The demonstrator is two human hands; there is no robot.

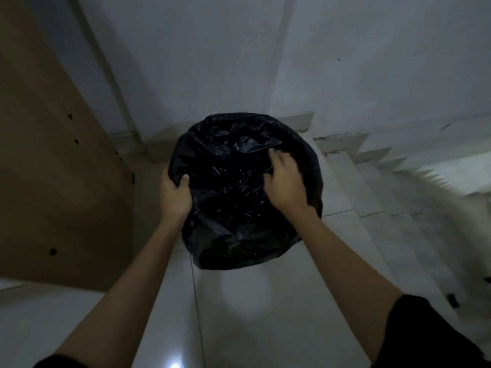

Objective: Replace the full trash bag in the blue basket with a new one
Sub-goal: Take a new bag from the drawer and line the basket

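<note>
- The black trash bag (239, 197) sits on the pale tiled floor (239, 314) ahead of me, draped over whatever it lines; no blue of the basket shows under the plastic.
- My left hand (175, 195) grips the bag's left edge, thumb hooked over the rim, fingers curled round the outside.
- My right hand (285, 181) rests on the bag's right side, fingers bent into the crumpled plastic; it is blurred, so I cannot tell if it pinches a fold.
- To the bag's left stands a brown panel (53, 168); to its right, steps (385, 181).
- Judging by this, I can't say whether this bag is the full one or the new one.
</note>
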